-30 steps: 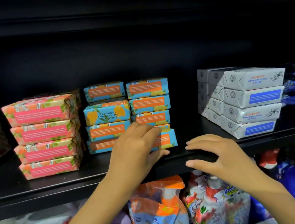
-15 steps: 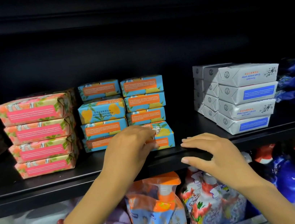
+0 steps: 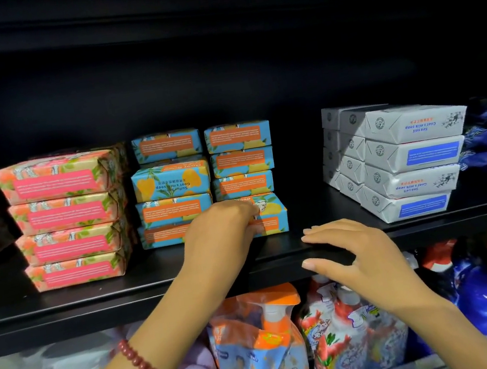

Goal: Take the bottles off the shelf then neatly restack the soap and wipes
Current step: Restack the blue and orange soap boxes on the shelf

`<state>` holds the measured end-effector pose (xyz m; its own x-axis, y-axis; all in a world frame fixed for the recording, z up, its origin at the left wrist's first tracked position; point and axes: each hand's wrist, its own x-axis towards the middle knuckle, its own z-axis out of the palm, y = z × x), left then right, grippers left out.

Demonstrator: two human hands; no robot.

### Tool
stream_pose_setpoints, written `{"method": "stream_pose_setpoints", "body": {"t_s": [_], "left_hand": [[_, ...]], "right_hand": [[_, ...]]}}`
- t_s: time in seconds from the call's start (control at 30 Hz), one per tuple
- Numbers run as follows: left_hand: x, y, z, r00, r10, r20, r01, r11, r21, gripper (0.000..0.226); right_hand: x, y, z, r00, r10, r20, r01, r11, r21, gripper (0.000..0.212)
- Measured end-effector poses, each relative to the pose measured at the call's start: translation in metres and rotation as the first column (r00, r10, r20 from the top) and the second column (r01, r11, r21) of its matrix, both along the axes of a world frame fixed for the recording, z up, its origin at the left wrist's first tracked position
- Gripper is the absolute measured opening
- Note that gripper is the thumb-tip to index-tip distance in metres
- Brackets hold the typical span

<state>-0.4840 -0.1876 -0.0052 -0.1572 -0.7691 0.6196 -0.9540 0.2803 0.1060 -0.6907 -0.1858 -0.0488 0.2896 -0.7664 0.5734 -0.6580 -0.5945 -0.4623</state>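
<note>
While left hand (image 3: 221,237) grips one blue soap bar (image 3: 273,215), right hand (image 3: 359,258) rests flat — four pink bars (image 3: 65,220).

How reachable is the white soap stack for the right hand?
Probably yes. The right hand rests on the shelf edge holding nothing, with only bare shelf between it and the white soap stack. The left hand holds a blue soap bar.

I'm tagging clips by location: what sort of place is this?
Probably a shop's toiletries aisle: a black shelf holds stacks of pink soap bars, blue soap bars and white soap bars, with packaged pump bottles below.
</note>
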Motion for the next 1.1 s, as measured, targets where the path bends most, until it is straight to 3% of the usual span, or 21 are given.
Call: {"method": "stream_pose_setpoints", "body": {"t_s": [0.23,0.4,0.6,0.77,0.87,1.0,1.1], "left_hand": [[0.013,0.014,-0.007,0.995,-0.103,0.016,0.104,0.988,-0.114,0.023],[0.061,0.049,-0.026,0.995,-0.087,-0.044,0.077,0.978,-0.194,0.036],[0.094,0.070,-0.041,0.996,-0.035,-0.082,0.026,0.993,-0.118,0.049],[0.097,0.072,-0.043,0.995,-0.027,-0.097,0.012,0.989,-0.146,0.051],[0.098,0.073,-0.044,0.994,-0.033,-0.106,0.017,0.989,-0.146,0.049],[0.098,0.071,-0.045,0.994,-0.040,-0.104,0.023,0.986,-0.163,0.047],[0.099,0.070,-0.047,0.992,-0.055,-0.110,0.035,0.984,-0.177,0.046]], "right_hand": [[0.003,0.006,0.015,0.995,0.059,0.081,-0.059,0.998,-0.006,0.047],[0.037,0.005,0.055,0.972,0.169,0.161,-0.151,0.981,-0.120,0.045],[0.109,-0.016,0.095,0.976,0.201,-0.085,-0.212,0.964,-0.159,0.055],[0.146,-0.032,0.104,0.915,0.145,-0.377,-0.213,0.966,-0.146,0.059],[0.152,-0.035,0.103,0.916,0.103,-0.387,-0.187,0.965,-0.184,0.056],[0.151,-0.037,0.111,0.951,0.164,-0.261,-0.221,0.953,-0.208,0.039],[0.158,-0.039,0.118,0.927,0.101,-0.361,-0.154,0.981,-0.121,0.046]]}}
